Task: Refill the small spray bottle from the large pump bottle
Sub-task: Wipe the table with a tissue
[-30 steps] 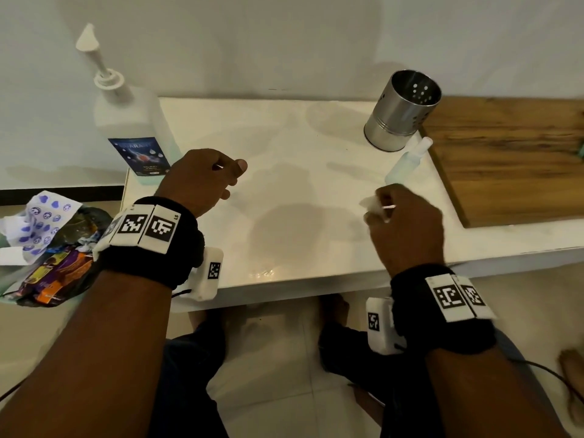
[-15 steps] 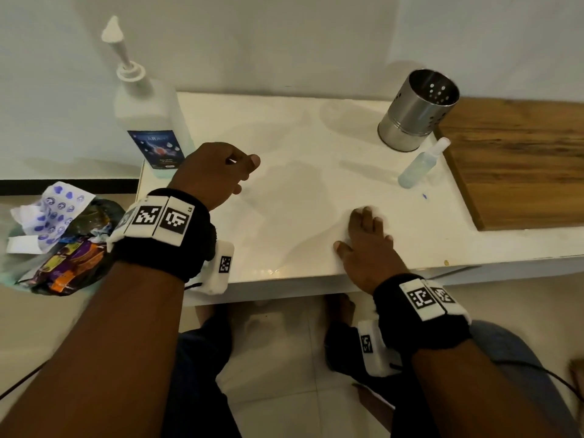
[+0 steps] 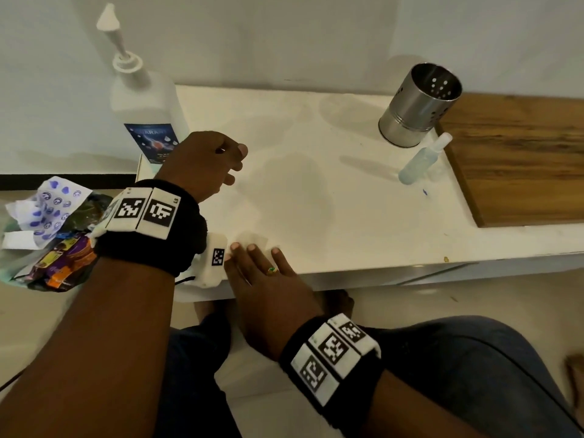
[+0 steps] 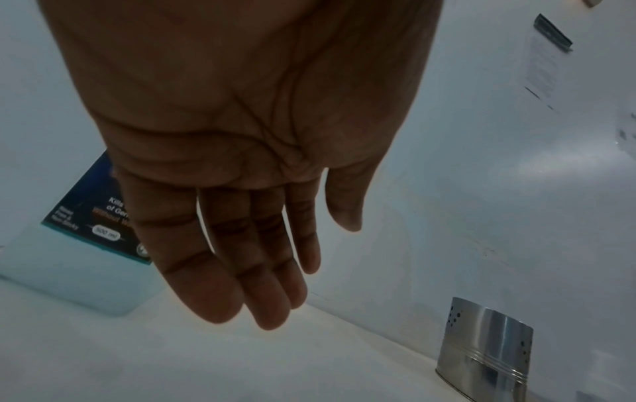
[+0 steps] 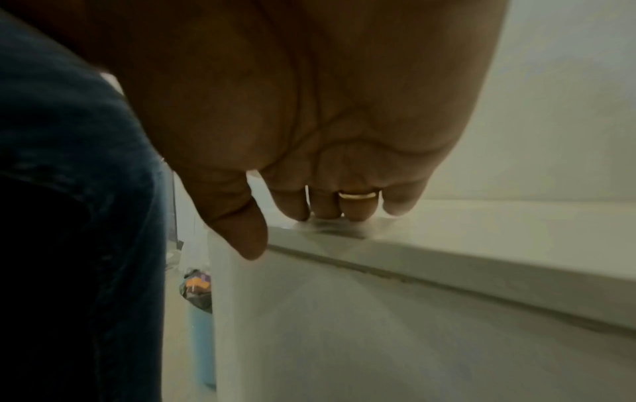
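Observation:
The large pump bottle [image 3: 142,105] with a blue label stands at the table's back left corner; its base also shows in the left wrist view [image 4: 68,258]. The small spray bottle [image 3: 422,161], capped and holding pale liquid, stands far right beside the steel holder. My left hand [image 3: 234,165] hovers over the table just right of the pump bottle, fingers relaxed and empty [image 4: 261,272]. My right hand [image 3: 256,257] lies flat at the front edge, straight fingers pressing a white tissue [image 3: 252,240] onto the table [image 3: 316,200]. In the right wrist view its fingertips [image 5: 327,212] rest on the edge.
A perforated steel holder [image 3: 417,105] stands at the back right, also visible in the left wrist view [image 4: 485,351]. A wooden board [image 3: 521,159] covers the table's right end. A bag of wrappers and paper [image 3: 47,235] sits on the floor left. Wall behind.
My right hand came down from near the spray bottle, laid the tissue flat and slid it leftward along the front edge. The left hand has barely moved.

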